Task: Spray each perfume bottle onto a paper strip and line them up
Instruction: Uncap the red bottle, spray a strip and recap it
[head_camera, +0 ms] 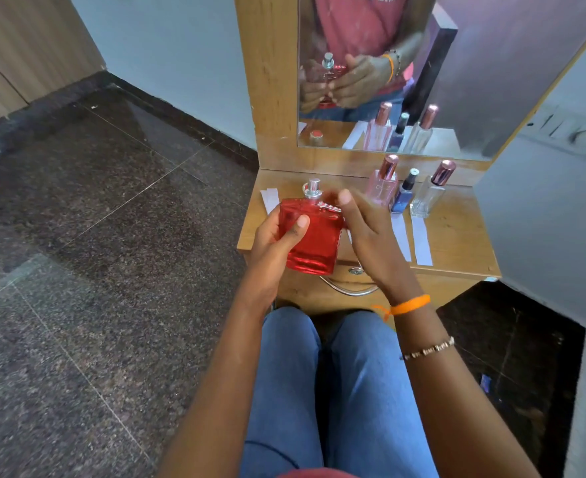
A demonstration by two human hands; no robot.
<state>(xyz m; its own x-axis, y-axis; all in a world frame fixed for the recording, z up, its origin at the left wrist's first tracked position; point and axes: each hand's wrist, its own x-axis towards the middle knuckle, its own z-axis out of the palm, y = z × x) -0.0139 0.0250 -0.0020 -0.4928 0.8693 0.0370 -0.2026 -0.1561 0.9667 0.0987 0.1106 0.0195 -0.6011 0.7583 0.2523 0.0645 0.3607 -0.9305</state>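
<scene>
Right hand (364,236) hides red bottle (310,236) right edge and paper strip (401,236) lower end; fingertips blurred; pink bottle (381,186) lettering unreadable.

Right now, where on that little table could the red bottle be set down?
Bare wood lies at the back left, between the left paper strip and the pink bottle, and at the right end beyond the rightmost strip. The back right is crowded: pink, blue bottle and clear bottle stand close together.

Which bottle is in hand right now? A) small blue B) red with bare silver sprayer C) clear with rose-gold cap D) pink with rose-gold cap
B: the left hand grips the red bottle; the pink bottle, blue bottle and clear bottle stand on the table.
</scene>
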